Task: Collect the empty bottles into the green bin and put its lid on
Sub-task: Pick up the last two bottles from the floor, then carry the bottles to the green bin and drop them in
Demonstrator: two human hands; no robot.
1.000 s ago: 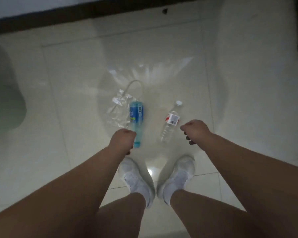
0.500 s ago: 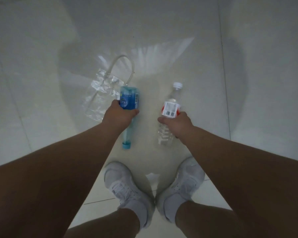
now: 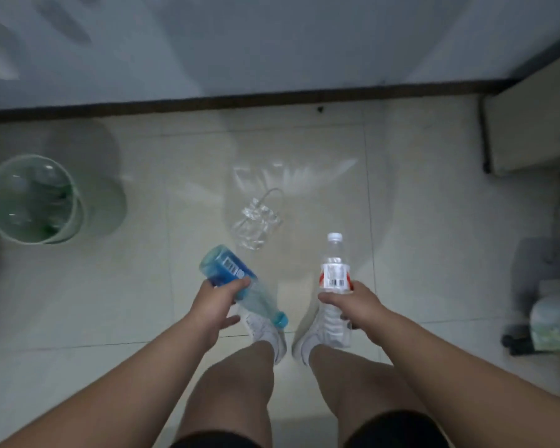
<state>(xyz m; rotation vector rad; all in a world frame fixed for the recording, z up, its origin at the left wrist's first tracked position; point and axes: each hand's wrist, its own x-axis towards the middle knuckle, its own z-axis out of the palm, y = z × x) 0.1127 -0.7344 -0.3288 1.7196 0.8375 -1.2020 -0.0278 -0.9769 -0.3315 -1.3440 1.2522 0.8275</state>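
We see the left hand (image 3: 215,302) gripping the blue bottle (image 3: 227,270) with the fingers curled round its middle. The bottle is tilted, its base toward the far left and its teal cap toward the near right, above the white shoes (image 3: 265,329). The right hand (image 3: 353,302) grips the clear bottle (image 3: 333,276) just below its red and white label, and the white cap points to the far side. Both bottles are lifted off the floor and stay apart from each other. Just beyond the hands and between them, a crumpled clear bag (image 3: 256,224) with a thin handle lies on the floor tiles (image 3: 175,260). The green bin (image 3: 29,202) stands open at the far left, well apart from both hands, with some bottles inside it. A pale green round shape (image 3: 109,202) touches its right side, but we cannot tell if this is the lid. A wide stretch of pale tiles lies between the left hand and the bin. On the far side a dark baseboard (image 3: 240,101) closes the floor, and at the right edge stand a pale cabinet (image 3: 530,130) and a blurred grey object (image 3: 540,279).
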